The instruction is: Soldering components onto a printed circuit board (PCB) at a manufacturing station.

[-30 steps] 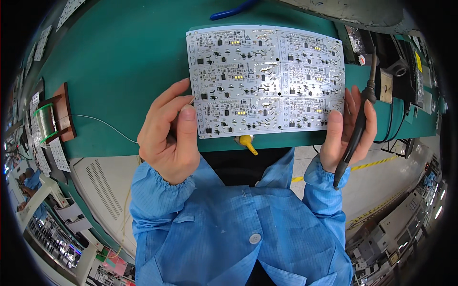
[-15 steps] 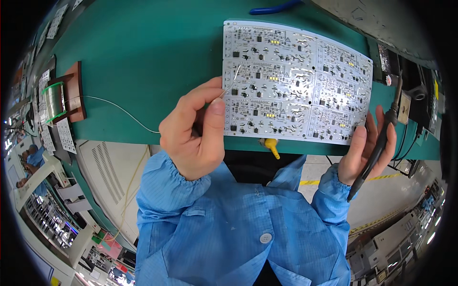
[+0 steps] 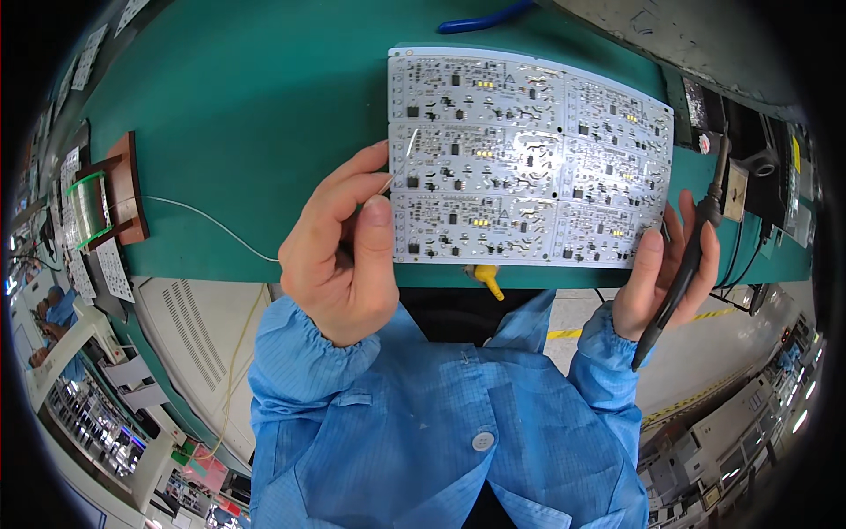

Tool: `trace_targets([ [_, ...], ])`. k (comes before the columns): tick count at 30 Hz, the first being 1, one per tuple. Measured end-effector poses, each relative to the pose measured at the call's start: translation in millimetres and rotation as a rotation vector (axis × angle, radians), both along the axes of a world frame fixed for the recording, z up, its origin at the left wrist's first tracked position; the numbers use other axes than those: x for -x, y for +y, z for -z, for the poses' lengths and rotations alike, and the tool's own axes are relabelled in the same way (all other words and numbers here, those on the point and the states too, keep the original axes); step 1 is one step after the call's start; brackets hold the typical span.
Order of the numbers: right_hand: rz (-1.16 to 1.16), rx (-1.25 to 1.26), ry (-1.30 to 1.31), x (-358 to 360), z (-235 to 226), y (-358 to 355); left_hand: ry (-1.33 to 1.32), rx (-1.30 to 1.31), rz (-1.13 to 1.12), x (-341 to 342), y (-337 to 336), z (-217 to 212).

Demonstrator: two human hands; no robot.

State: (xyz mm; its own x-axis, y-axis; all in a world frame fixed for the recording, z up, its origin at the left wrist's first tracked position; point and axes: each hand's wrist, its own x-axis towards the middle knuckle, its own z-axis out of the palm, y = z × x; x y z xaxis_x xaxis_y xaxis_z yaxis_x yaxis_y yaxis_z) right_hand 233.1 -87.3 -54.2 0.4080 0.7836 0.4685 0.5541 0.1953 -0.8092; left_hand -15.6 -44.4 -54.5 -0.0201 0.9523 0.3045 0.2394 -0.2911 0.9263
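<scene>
A white panel of circuit boards (image 3: 557,176), dotted with small black and yellow parts, is held between my hands above the green mat. At its left edge is my left hand (image 3: 339,251), fingers curled and thumb closed on thin solder wire (image 3: 211,219) that trails to a spool. The wire's end shows as a bright line over the board's left side. My right hand (image 3: 663,273) grips a black soldering iron (image 3: 683,286) between its fingers, tip pointing up and away, while its thumb rests at the panel's lower right edge.
The solder spool (image 3: 90,210), with green rims, sits in a brown stand (image 3: 132,189) at the left. Blue-handled pliers (image 3: 485,18) lie beyond the panel. A yellow plug (image 3: 487,280) hangs at the mat's front edge. Black equipment (image 3: 762,145) with cables stands at the right.
The panel and both hands have shifted slightly left and down in the picture, along with the whole view. Both hands keep their hold.
</scene>
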Motion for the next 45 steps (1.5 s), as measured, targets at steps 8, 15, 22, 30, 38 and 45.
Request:
trace_targets([
  [8, -0.019, -0.002, 0.073, -1, -1, 0, 0.063, 0.063, 0.01, -6, -1, -7],
  [15, -0.063, 0.001, 0.044, -5, -6, 1, 0.09, 0.088, 0.011, -8, -1, -9],
  [22, -0.179, 0.061, 0.038, -19, -4, -6, 0.149, 0.023, -0.051, -16, -6, -7],
  [30, -0.098, 0.01, 0.068, -20, 3, -9, 0.061, 0.021, -0.06, -21, -6, -5],
  [38, -0.069, -0.054, 0.129, -18, 1, -7, 0.062, 0.006, -0.06, -17, -4, -4],
  [45, -0.027, -0.028, 0.103, -13, 0, -5, 0.151, -0.053, -0.08, -15, 0, -4],
])
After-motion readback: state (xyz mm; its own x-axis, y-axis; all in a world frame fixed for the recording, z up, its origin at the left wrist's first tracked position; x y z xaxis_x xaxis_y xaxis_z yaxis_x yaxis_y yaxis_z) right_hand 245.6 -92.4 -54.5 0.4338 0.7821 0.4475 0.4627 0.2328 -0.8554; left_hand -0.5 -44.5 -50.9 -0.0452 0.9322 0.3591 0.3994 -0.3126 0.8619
